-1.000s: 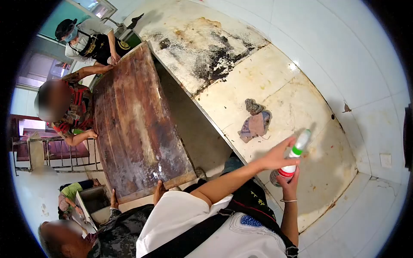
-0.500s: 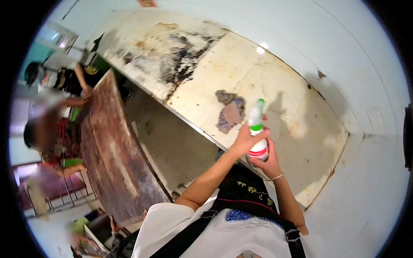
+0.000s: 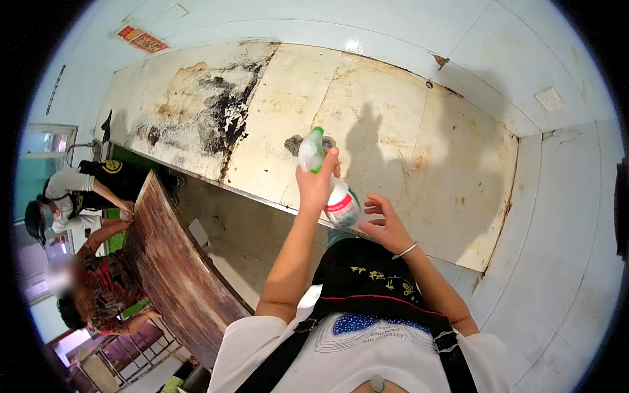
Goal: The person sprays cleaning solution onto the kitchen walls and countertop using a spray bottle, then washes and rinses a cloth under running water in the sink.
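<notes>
My left hand (image 3: 316, 187) is closed around the neck of a white spray bottle (image 3: 344, 207) with a green-and-white spray head and a red label band. The bottle is tilted above the counter's front edge, its nozzle end pointing toward the wall. My right hand (image 3: 386, 226), a bracelet on its wrist, is beside the bottle with fingers apart and nothing in it. Past the spray head, a dark grey scouring pad (image 3: 292, 145) lies on the stained counter (image 3: 393, 137). A greyish cloth next to it is mostly hidden by the bottle and hand.
Black grime and peeling cover the counter's left part (image 3: 226, 98). To the left, two people hold a large worn wooden board (image 3: 173, 249) by its edges. Tiled wall (image 3: 550, 203) closes off the back and right. A sheet of white material (image 3: 198, 232) is near the board.
My right hand has let go of the bottle and drawn back from it. My left hand keeps its hold, and the bottle now covers much of the cloth. The view has shifted.
</notes>
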The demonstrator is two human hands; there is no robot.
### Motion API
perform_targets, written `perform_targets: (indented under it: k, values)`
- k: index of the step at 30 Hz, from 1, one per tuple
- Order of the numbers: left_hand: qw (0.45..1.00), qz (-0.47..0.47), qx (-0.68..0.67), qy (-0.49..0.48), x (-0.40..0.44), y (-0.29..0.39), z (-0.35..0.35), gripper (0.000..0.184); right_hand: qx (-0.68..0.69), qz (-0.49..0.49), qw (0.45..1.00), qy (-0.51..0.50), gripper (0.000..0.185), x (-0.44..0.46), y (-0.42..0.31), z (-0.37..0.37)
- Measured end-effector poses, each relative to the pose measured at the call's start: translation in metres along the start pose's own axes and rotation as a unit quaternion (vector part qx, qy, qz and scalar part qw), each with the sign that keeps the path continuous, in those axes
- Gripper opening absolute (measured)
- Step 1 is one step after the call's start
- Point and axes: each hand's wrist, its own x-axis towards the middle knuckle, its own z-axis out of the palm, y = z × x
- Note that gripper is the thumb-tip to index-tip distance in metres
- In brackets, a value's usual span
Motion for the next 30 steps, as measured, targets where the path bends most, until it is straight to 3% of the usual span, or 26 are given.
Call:
perform_targets:
  k: [1, 4, 6, 11, 16, 18, 22, 25, 30]
  values:
    - [0.999, 0.001, 0.036, -0.001, 0.005, 0.003, 0.000, 0.023, 0.021, 0.055, 0.998, 0.006, 0.069, -0.003, 0.005, -0.005]
    - [0.986, -0.046, 0.161, -0.026, 0.028, 0.004, -0.002, 0.026, 0.037, 0.068, 0.996, 0.042, 0.051, -0.014, 0.023, -0.025]
    - [0.985, -0.062, 0.154, -0.047, 0.043, 0.007, -0.001, 0.027, 0.048, 0.091, 0.992, 0.077, 0.034, -0.021, 0.034, -0.037]
    - [0.989, -0.036, 0.122, -0.071, 0.071, 0.007, 0.009, 0.027, 0.076, 0.130, 0.981, 0.122, 0.028, -0.036, 0.056, -0.056]
    - [0.970, -0.035, 0.234, -0.047, 0.094, 0.006, 0.017, 0.033, 0.108, 0.138, 0.974, 0.144, 0.023, -0.042, 0.061, -0.059]
    - [0.965, -0.084, 0.240, -0.056, 0.103, 0.006, 0.019, 0.036, 0.121, 0.130, 0.973, 0.148, 0.022, -0.043, 0.063, -0.060]
    - [0.983, -0.049, 0.162, -0.076, 0.108, 0.012, 0.022, 0.037, 0.129, 0.129, 0.972, 0.150, 0.022, -0.044, 0.070, -0.061]
    - [0.973, -0.079, 0.197, -0.089, 0.107, 0.021, 0.028, 0.046, 0.133, 0.142, 0.968, 0.156, 0.022, -0.046, 0.071, -0.061]
    - [0.956, -0.085, 0.256, -0.116, 0.099, 0.014, 0.040, 0.038, 0.147, 0.143, 0.964, 0.170, 0.022, -0.049, 0.071, -0.057]
